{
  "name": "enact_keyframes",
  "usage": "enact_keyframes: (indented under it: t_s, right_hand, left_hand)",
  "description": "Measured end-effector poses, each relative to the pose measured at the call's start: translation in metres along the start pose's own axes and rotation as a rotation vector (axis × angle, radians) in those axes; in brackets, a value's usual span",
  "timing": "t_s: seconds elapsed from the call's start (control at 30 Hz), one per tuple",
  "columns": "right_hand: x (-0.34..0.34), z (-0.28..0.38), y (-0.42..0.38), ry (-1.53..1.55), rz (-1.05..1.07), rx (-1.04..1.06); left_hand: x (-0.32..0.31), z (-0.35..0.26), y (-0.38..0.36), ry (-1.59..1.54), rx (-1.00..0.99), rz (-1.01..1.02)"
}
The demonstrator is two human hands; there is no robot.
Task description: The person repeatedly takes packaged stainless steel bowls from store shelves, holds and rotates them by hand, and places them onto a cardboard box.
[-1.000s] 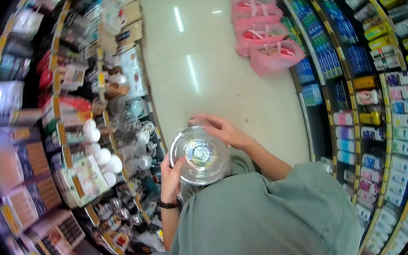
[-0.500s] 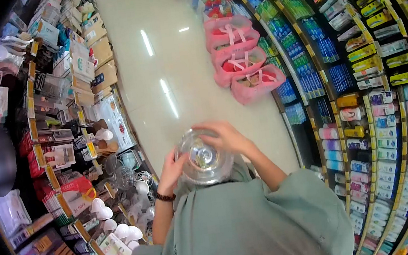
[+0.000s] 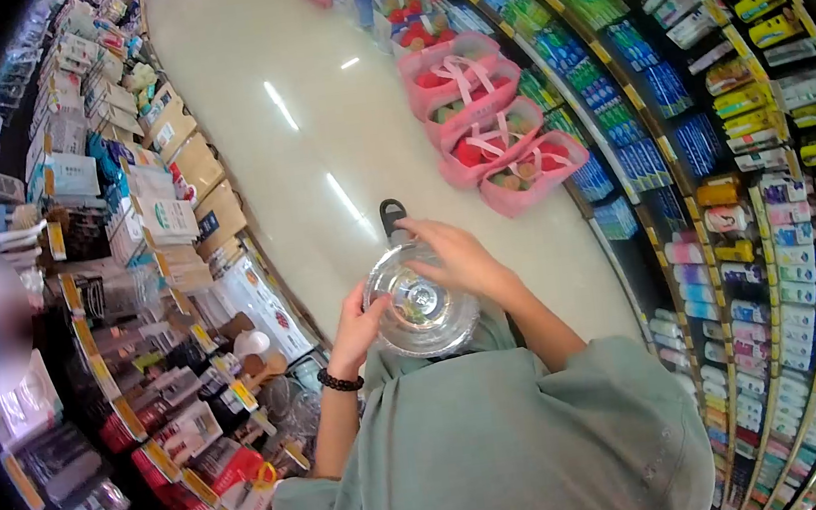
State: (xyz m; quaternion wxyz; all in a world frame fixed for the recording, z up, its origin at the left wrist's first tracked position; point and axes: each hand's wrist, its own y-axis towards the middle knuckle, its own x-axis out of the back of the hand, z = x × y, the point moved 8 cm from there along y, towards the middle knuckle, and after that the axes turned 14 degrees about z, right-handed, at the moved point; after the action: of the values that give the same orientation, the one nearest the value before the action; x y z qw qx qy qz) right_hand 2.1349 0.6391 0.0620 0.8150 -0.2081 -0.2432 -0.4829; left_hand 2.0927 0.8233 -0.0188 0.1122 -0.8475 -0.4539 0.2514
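Note:
Close in front of my green shirt, both hands hold a round, shiny pan with what looks like a clear lid (image 3: 420, 299). A black handle (image 3: 391, 215) with a hole in its end points away from me. My left hand (image 3: 356, 329) grips the near left rim, its thumb lying over the edge. Across the far right side, my right hand (image 3: 459, 261) is curled over the top and rim, its fingers near the handle's base. Glare on the pan hides what, if anything, is inside it.
On the left are shelves of packaged kitchenware, including cutting boards (image 3: 197, 168) and a white ladle (image 3: 251, 343). Several pink bags (image 3: 530, 176) stand on the floor along the right shelves, which hold toothpaste boxes (image 3: 639, 163) and bottles. A pale shiny floor (image 3: 268, 170) runs between.
My view has turned a little, and the shelves appear shifted. The pan has turned or tilted in my hands, so its black handle now shows. Both hands still hold it.

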Motion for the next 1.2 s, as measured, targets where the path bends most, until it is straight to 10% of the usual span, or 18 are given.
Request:
enact_keyframes:
  t_s: [0.3,0.67,0.83,0.9,1.03,1.2]
  right_hand:
    - [0.048,-0.063,0.163,0.939,0.113,-0.121]
    - [0.083,-0.102,0.394,1.217,0.172,-0.201]
    - [0.112,-0.129,0.478,1.217,0.137,-0.243]
    - [0.123,-0.145,0.516,1.157,0.105,-0.276]
    - [0.138,-0.176,0.605,1.187,0.085,-0.333]
    - [0.185,-0.176,0.749,0.982,0.165,-0.266]
  left_hand:
    - [0.113,-0.103,0.098,-0.185,-0.116,-0.435]
    - [0.225,-0.242,0.238,-0.185,-0.231,-0.551]
    - [0.277,-0.313,0.294,0.552,-0.462,-0.824]
    - [0.285,-0.36,0.314,1.017,-0.51,-0.803]
    - [0.308,-0.406,0.423,1.318,-0.302,-0.146]
    - [0.376,-0.454,0.499,1.407,-0.191,-0.031]
